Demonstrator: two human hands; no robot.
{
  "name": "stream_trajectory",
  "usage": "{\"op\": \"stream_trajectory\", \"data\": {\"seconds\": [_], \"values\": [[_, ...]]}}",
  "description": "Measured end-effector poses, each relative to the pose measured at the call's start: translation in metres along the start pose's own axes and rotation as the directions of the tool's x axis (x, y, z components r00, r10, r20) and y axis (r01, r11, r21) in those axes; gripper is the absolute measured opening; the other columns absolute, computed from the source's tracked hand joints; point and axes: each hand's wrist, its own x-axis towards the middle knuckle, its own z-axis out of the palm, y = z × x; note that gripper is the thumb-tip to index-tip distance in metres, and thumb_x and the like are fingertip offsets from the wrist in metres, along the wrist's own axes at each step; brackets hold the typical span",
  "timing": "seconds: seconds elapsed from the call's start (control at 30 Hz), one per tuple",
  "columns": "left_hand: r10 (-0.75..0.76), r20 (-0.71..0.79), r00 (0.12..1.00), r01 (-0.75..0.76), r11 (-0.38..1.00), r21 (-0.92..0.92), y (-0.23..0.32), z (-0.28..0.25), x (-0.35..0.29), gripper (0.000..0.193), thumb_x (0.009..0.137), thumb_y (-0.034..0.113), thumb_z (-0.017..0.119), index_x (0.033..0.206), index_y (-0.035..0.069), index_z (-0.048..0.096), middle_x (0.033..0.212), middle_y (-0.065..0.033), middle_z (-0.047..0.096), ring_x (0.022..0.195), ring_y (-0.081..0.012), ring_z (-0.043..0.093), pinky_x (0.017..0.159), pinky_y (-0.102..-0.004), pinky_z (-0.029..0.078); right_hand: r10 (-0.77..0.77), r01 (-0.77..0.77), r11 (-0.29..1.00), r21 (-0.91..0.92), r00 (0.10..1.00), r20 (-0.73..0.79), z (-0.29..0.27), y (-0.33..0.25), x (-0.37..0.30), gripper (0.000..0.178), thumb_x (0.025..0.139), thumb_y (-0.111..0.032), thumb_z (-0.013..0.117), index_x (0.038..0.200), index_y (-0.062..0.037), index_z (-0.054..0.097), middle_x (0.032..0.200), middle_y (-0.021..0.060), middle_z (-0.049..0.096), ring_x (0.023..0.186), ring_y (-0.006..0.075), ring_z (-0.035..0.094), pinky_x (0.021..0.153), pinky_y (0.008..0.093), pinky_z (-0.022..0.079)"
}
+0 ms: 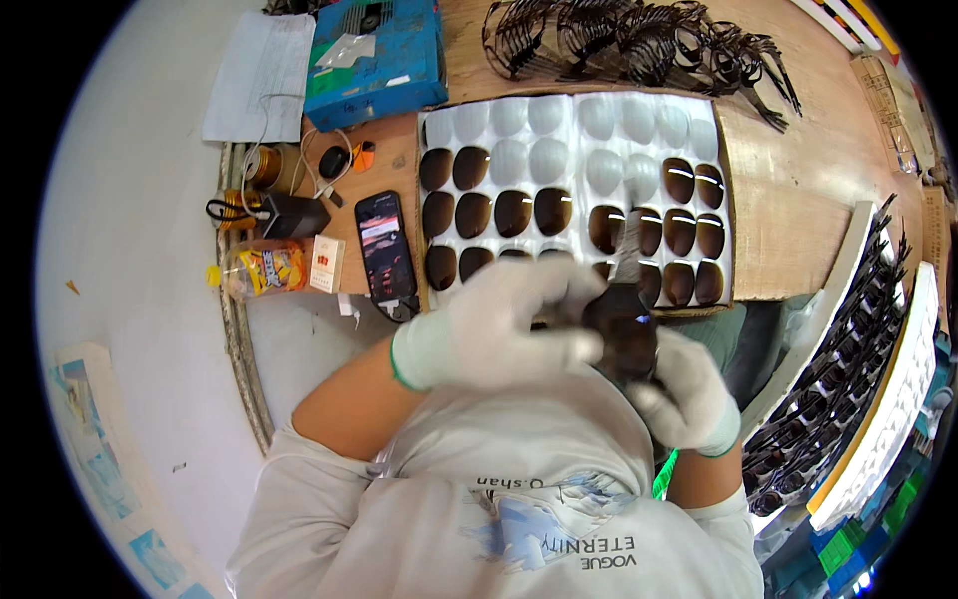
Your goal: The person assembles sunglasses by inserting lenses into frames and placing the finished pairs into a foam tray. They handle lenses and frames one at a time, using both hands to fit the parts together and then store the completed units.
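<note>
In front of my chest, both white-gloved hands hold a dark sunglasses frame (621, 334), blurred by motion. My left hand (509, 324) closes on its left side, thumb below and fingers above. My right hand (689, 394) is closed round the lower right of it. A blurred greyish strip, perhaps a temple arm, sticks up from it across the lens tray. Just beyond my hands lies the white tray (576, 140) with rows of moulded hollows. Brown lenses (513, 213) fill many of the nearer hollows; the farther rows show bare white hollows.
Dark frames (639, 40) lie heaped behind the tray. Left of it are a phone (385, 245), a small white box (326, 263), a plastic bottle (261, 270), cables and a blue box (379, 60). At the right stand white racks with dark glasses (828, 389).
</note>
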Motion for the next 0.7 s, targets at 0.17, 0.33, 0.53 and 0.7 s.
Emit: {"op": "stream_trajectory", "data": {"seconds": [0.17, 0.33, 0.53, 0.7], "values": [[0.347, -0.741, 0.576, -0.091, 0.927, 0.363, -0.03, -0.125, 0.148, 0.047, 0.095, 0.026, 0.064, 0.131, -0.003, 0.061, 0.116, -0.0123, 0.07, 0.107, -0.0178, 0.063, 0.092, -0.0324, 0.051, 0.196, -0.639, 0.553, -0.536, 0.724, -0.661, -0.085, 0.089, -0.008, 0.031, 0.099, -0.011, 0.054, 0.126, 0.0011, 0.062, 0.107, 0.0268, 0.071, 0.101, 0.0413, 0.067, 0.104, 0.0504, 0.045], [-0.167, -0.244, 0.955, 0.206, -0.214, 0.955, -0.037, -0.224, 0.231, 0.051, 0.083, 0.01, 0.078, 0.132, 0.008, 0.064, 0.134, -0.0116, 0.065, 0.122, -0.0318, 0.063, 0.102, -0.0433, 0.053, 0.327, -0.708, 0.464, -0.532, 0.695, -0.64, -0.132, 0.163, -0.045, 0.038, 0.097, -0.016, 0.059, 0.134, -0.0088, 0.06, 0.116, 0.0223, 0.07, 0.106, 0.0431, 0.064, 0.103, 0.0496, 0.046], [-0.194, -0.725, 0.66, 0.434, 0.887, 0.158, -0.044, -0.2, 0.2, 0.047, 0.091, 0.034, 0.073, 0.119, -0.002, 0.066, 0.109, -0.018, 0.066, 0.095, -0.0249, 0.066, 0.086, -0.0369, 0.055, 0.012, -0.45, 0.678, -0.581, 0.797, -0.604, -0.045, 0.09, 0.078, 0.033, 0.082, -0.003, 0.068, 0.115, -0.0048, 0.07, 0.113, 0.017, 0.068, 0.103, 0.0374, 0.063, 0.094, 0.0469, 0.05], [0.269, -0.793, 0.547, 0.172, 0.891, 0.42, 0.004, -0.19, 0.143, 0.065, 0.09, 0.041, 0.07, 0.126, -0.012, 0.059, 0.115, -0.0315, 0.068, 0.112, -0.0422, 0.065, 0.095, -0.0425, 0.051, -0.244, 0.086, 0.833, -0.547, 0.944, -0.222, 0.078, 0.066, 0.215, 0.029, 0.081, -0.015, 0.075, 0.108, -0.0065, 0.07, 0.105, 0.0124, 0.068, 0.098, 0.034, 0.063, 0.091, 0.0462, 0.049]]}}
